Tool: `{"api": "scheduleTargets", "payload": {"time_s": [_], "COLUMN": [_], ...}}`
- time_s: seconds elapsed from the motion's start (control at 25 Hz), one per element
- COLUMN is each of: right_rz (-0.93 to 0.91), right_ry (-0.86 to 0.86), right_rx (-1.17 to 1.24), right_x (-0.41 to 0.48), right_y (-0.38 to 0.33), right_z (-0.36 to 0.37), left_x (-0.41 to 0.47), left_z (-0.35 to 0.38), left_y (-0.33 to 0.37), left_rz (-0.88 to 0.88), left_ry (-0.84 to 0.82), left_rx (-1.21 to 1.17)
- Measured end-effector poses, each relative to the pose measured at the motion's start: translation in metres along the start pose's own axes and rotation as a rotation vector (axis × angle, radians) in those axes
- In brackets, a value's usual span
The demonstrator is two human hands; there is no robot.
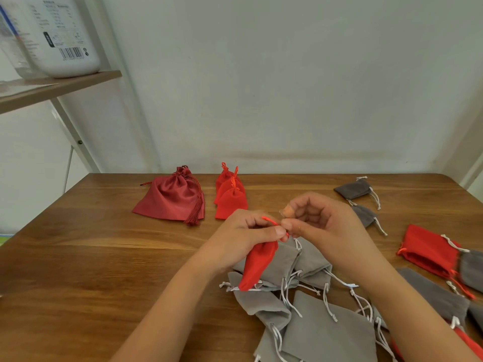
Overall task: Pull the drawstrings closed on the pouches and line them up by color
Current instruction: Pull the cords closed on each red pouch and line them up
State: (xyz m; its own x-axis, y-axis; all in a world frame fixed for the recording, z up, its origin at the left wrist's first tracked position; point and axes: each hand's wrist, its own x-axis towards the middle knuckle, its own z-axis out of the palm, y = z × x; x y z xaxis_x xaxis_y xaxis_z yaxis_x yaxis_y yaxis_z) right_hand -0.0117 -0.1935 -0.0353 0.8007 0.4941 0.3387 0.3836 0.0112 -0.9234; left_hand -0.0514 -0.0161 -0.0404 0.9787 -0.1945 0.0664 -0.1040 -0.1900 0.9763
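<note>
The red pouch (pixel 258 267) hangs in the air just above a heap of grey pouches (pixel 308 259) near the front of the desk (pixel 78 257). Its long axis slants from the gathered neck at upper right down to its bottom corner at lower left. The left hand (pixel 245 236) is clamped on that neck, fingers curled round it. The thin orange-red drawstring (pixel 270 221) loops out over the left hand's knuckles. The right hand (pixel 321 223) is touching the left and pinches the cord between thumb and fingertip, so the cord lies to the pouch's right, and I judge the pull should go rightward, away from the neck. The pouch looks soft, matte and already narrowed at the top (how fully shut is hidden by the fingers). Farther back lies a row of closed red pouches (pixel 231 199), beside a dark red satin pouch (pixel 170 199).
</note>
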Motion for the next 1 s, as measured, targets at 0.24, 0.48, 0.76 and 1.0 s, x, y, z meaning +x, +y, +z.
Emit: {"api": "scheduleTargets", "payload": {"time_s": [0.24, 0.48, 0.76, 1.0], "right_rz": [-0.103, -0.142, -0.146, -0.151], "right_ry": [-0.027, 0.021, -0.040, -0.015], "right_rx": [-0.094, -0.188, -0.109, -0.097], "right_x": [-0.003, -0.001, 0.000, -0.003], "right_y": [-0.002, 0.002, 0.005, 0.000], "right_z": [-0.001, 0.006, 0.005, -0.001], "left_x": [0.000, 0.000, 0.002, 0.002], "left_z": [-0.005, -0.003, -0.002, 0.000], "left_y": [-0.001, -0.001, 0.002, 0.001], "left_rz": [0.030, -0.024, -0.229, -0.142], "left_ry": [0.028, -0.019, 0.031, 0.058], "left_rx": [-0.018, -0.102, -0.402, -0.325]}}
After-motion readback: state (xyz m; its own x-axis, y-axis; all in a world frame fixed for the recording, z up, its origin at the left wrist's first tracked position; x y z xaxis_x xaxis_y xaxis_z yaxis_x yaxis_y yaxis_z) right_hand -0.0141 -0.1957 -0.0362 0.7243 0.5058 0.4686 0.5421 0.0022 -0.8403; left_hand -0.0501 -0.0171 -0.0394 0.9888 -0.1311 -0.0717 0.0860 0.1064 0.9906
